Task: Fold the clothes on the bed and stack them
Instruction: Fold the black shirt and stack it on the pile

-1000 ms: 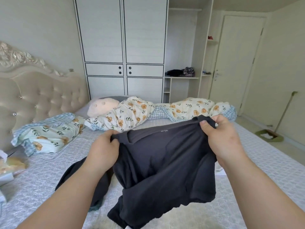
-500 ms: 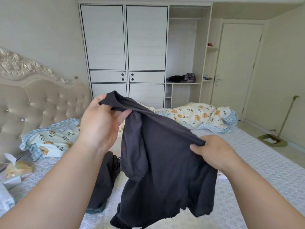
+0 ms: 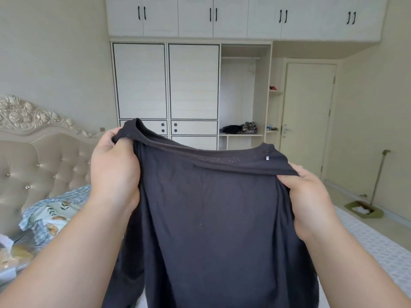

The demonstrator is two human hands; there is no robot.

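A dark navy garment [image 3: 209, 214] hangs spread in front of me, held up by its top edge above the bed [image 3: 375, 245]. My left hand [image 3: 113, 170] grips the upper left corner of the cloth, fingers curled over the hem. At the upper right corner my right hand [image 3: 309, 201] pinches the edge between thumb and fingers. A small white tag shows near the top right edge. The garment hides most of the bed and anything lying on it.
A floral quilt [image 3: 51, 216] lies at the left by the tufted headboard [image 3: 40, 161]. A white wardrobe [image 3: 164, 85] with an open shelf section stands behind. A dustpan and broom [image 3: 367, 207] sit on the floor right, near a closed door [image 3: 307, 116].
Both hands have raised the garment and pulled it wide; the right hand came up level with the left. The view tilted up, so the bed is mostly covered.
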